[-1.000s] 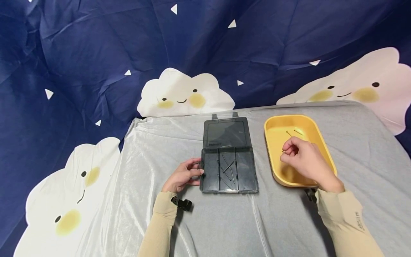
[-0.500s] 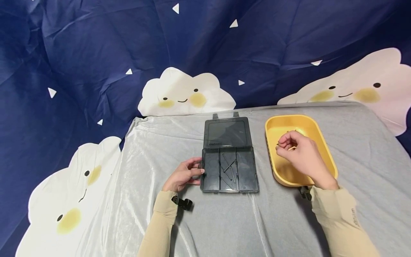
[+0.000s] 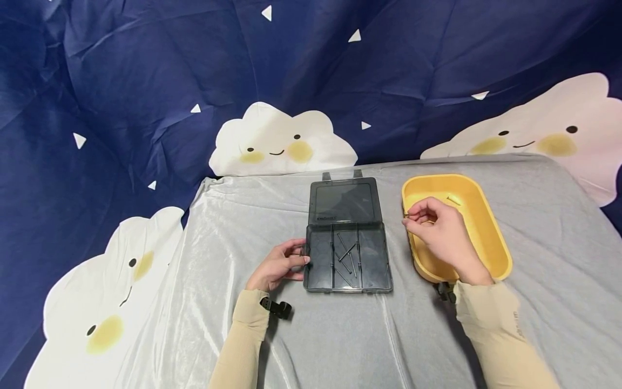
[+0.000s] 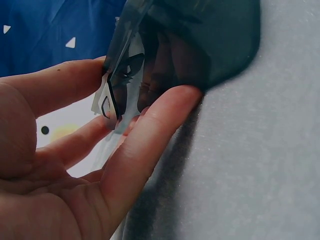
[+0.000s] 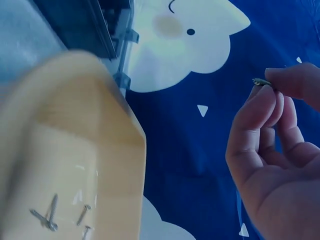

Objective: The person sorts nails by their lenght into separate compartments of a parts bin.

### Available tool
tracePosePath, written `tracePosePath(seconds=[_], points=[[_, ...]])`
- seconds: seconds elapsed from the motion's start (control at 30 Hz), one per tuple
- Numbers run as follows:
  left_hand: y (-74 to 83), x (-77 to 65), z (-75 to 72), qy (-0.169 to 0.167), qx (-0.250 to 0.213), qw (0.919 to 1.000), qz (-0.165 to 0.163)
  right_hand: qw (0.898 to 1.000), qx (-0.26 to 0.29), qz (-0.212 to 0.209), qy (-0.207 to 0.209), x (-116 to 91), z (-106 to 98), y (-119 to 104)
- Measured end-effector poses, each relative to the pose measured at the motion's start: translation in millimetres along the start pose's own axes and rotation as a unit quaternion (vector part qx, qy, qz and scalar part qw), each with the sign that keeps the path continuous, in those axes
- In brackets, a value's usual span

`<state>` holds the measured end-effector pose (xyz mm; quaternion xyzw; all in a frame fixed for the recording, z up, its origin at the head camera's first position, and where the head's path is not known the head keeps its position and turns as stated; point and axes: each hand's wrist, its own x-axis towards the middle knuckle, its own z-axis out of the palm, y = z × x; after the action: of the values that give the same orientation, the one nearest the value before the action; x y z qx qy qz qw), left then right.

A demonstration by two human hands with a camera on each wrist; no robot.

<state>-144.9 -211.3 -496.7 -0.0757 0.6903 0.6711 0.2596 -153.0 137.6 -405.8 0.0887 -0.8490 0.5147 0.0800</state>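
Note:
My left hand (image 3: 278, 266) grips the left side of an open dark translucent compartment box (image 3: 318, 270), thumb at its rim. In the left wrist view the thumb and fingers lie about the edge of the box (image 4: 225, 45). Several long dark screws (image 3: 346, 258) lie crossed in its middle compartment. Between thumb and fingertips, my right hand (image 3: 443, 235) pinches a small screw (image 5: 261, 82), mostly hidden by the fingers. That hand is over the left rim of a yellow tray (image 3: 488, 248). A brass-coloured screw (image 3: 453, 200) lies in the tray's far part.
The box lid (image 3: 345, 200) leans back, its two latches toward the curtain. Several loose screws (image 5: 52, 212) show in the tray in the right wrist view. A grey cloth (image 3: 335, 335) covers the table. Behind hangs a blue curtain (image 3: 291, 54) with cloud prints.
My right hand has moved left with the pinched screw, from over the tray's middle to its left rim. The left hand and the box have stayed put.

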Motion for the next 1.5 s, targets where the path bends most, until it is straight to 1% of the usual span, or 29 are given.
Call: tracePosePath(seconds=[0.13, 0.27, 0.8, 0.93, 1.2, 1.5], points=[[0.8, -0.7, 0.2, -0.001, -0.001, 1.0000, 0.001, 1.000, 0.022, 0.005, -0.007, 0, 9, 0], [1.6, -1.5, 0.6, 0.001, -0.003, 1.0000, 0.001, 0.999, 0.029, 0.006, -0.020, -1, 17, -1], [1.4, -3.1, 2.1, 0.008, -0.012, 0.9999, 0.004, 0.998, -0.027, 0.029, -0.055, 1, 43, 5], [1.9, -3.4, 2.0, 0.009, -0.011, 0.9999, 0.003, 0.996, -0.059, 0.013, -0.061, 1, 50, 8], [0.4, -2.4, 1.2, 0.008, -0.007, 0.9999, 0.001, 0.991, -0.120, -0.035, -0.055, 1, 60, 13], [0.7, -2.3, 1.4, 0.008, -0.007, 0.9999, 0.001, 0.986, -0.146, -0.062, -0.059, 1, 67, 17]])
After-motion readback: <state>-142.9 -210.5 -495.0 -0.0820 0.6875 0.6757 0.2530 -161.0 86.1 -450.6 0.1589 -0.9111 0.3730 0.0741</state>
